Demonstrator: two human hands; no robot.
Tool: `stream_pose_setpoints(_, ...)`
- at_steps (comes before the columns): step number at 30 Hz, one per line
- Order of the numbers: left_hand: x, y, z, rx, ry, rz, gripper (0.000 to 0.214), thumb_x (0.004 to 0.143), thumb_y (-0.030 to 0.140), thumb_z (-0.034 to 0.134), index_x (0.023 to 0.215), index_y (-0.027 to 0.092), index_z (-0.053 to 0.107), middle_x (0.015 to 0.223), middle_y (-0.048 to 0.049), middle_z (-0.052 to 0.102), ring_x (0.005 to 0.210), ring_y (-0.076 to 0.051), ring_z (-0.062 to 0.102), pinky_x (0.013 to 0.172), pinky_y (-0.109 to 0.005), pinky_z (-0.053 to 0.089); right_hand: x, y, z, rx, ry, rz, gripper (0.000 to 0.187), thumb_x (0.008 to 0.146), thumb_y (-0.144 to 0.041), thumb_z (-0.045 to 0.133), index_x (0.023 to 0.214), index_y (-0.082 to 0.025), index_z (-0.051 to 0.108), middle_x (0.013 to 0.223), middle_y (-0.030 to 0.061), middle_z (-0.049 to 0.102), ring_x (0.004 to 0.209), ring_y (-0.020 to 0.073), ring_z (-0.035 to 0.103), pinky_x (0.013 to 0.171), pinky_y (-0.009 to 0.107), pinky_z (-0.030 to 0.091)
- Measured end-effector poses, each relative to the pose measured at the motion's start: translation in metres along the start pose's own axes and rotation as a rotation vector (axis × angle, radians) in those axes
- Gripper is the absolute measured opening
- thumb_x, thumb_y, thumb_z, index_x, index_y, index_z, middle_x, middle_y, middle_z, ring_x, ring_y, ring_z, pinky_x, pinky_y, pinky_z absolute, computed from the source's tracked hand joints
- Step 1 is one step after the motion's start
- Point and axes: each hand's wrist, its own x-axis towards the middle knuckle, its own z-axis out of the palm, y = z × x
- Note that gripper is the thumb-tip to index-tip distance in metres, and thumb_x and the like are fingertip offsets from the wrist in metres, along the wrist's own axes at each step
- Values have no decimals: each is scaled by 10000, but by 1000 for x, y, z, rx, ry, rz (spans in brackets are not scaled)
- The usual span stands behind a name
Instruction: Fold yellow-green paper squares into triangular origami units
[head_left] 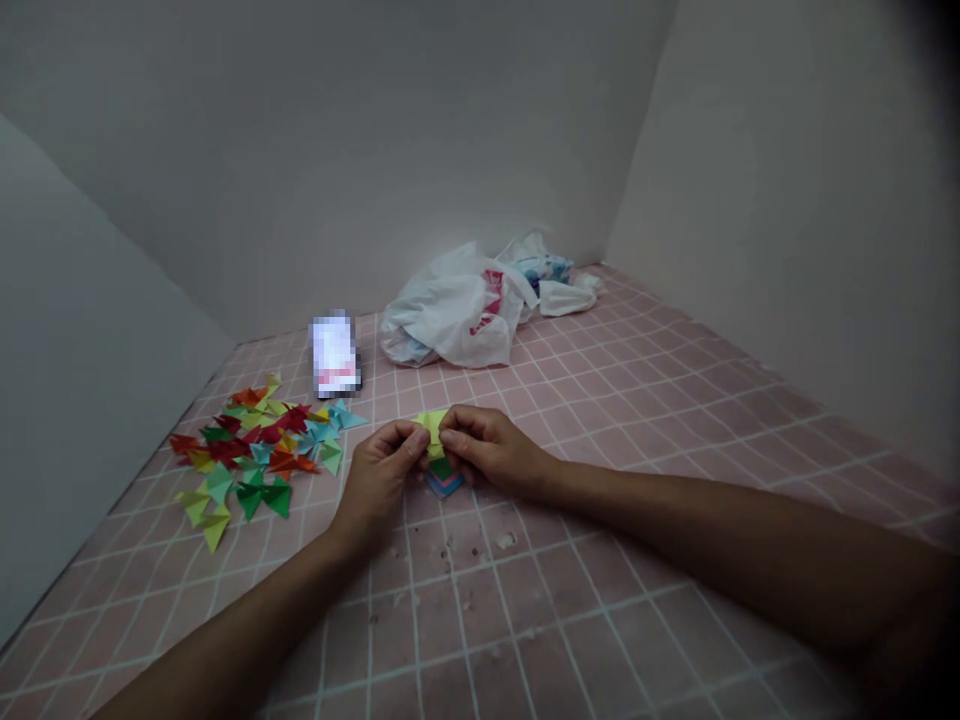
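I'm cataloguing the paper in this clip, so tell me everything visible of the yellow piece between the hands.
The yellow piece is small, pale yellow and looks like thin paper, apparently folded, though the hands partly cover it and its full shape can't be told. The left hand pinches one side, the right hand the other. It shows just above some coloured sheets; whether it touches them is unclear.

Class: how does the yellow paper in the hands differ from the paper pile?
The yellow paper is pinched by the left hand and right hand; the paper pile lies on the tiled surface. The yellow paper is small; the paper pile spreads wide. The yellow paper shows one colour; the paper pile mixes red, orange, green, yellow and blue. Both contain yellow.
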Motion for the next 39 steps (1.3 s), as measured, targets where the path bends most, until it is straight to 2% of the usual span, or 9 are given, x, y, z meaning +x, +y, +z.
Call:
stream_pose_setpoints(8, 0, 0, -1, 14, -24, -7, 193, 790, 324, 746, 828, 165, 644, 566, 45, 602, 494, -81, 516, 502, -183, 404, 1, 1, -2, -213, 70, -76, 140, 858, -243, 561, 738, -175, 536, 623, -30, 541, 555, 95, 472, 520, 218, 364)
stream_pose_setpoints(16, -1, 2, 0, 68, -85, 14, 197, 795, 332, 732, 818, 158, 643, 583, 35, 631, 527, -93, 566, 549, -202, 456, 3, 0, -3, 6, 34, -23, 151, 871, -312, 579, 814, -185, 520, 571, -65, 514, 446, 82, 453, 431, 204, 360)
stream_pose_setpoints(23, -3, 2, -1, 152, -87, 41, 213, 807, 363, 727, 814, 160, 663, 562, 40, 612, 521, -93, 549, 541, -201, 436, 1, -1, -3, -67, 44, -25, 137, 854, -263, 602, 777, -175, 531, 548, -67, 521, 435, 65, 451, 419, 184, 354)
stream_pose_setpoints(28, -2, 1, -2, 84, -131, 10, 209, 811, 360, 730, 802, 159, 674, 585, 36, 606, 532, -82, 517, 545, -199, 413, 1, -2, -4, 70, -4, 13, 193, 877, -338, 591, 799, -174, 526, 576, -63, 551, 422, 61, 480, 401, 178, 360)
stream_pose_setpoints(32, 0, 1, -2, 36, -167, -7, 212, 806, 362, 737, 786, 160, 675, 556, 39, 585, 532, -85, 519, 547, -201, 403, 4, 0, -6, 192, -62, 44, 241, 851, -378, 647, 810, -175, 525, 573, -64, 573, 398, 56, 488, 384, 173, 363)
stream_pose_setpoints(39, -1, 2, -3, 26, -177, -8, 195, 803, 342, 742, 775, 157, 685, 550, 32, 589, 525, -86, 516, 546, -206, 396, 5, -1, -7, 205, -92, 51, 222, 853, -339, 659, 796, -172, 525, 566, -61, 583, 403, 50, 503, 390, 166, 384)
